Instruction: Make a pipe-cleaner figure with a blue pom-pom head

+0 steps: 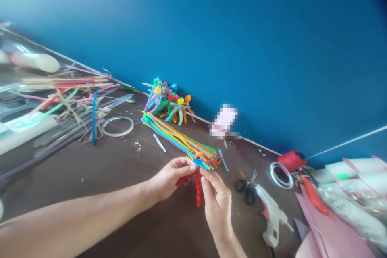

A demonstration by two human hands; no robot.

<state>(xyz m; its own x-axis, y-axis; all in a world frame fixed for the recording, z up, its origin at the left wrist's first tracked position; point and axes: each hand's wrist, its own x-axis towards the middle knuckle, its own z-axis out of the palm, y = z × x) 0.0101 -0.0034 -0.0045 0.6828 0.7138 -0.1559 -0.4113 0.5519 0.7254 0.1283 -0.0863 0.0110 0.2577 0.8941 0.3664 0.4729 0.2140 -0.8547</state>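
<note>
Between both hands is a small pipe-cleaner figure (198, 185) with an orange top, a blue band and red twisted limbs. My left hand (173, 175) pinches it just below the blue band, with a red limb showing under the fingers. From the other side my right hand (216, 193) is closed at the figure, thumb and fingertips close to the red limb; part of the grip is hidden. Right behind the figure lies a bundle of colored pipe cleaners (178, 137). Several finished-looking pipe-cleaner figures (169, 100) stand beyond it against the blue wall.
Black-handled scissors (249, 189) and a white glue gun (272, 215) lie to the right. Rolls of tape (281, 175) and pink wrapping sheets (329, 221) are farther right. At left are a clear ring (117, 127), a blue pipe cleaner (94, 119) and heaped sticks (66, 82).
</note>
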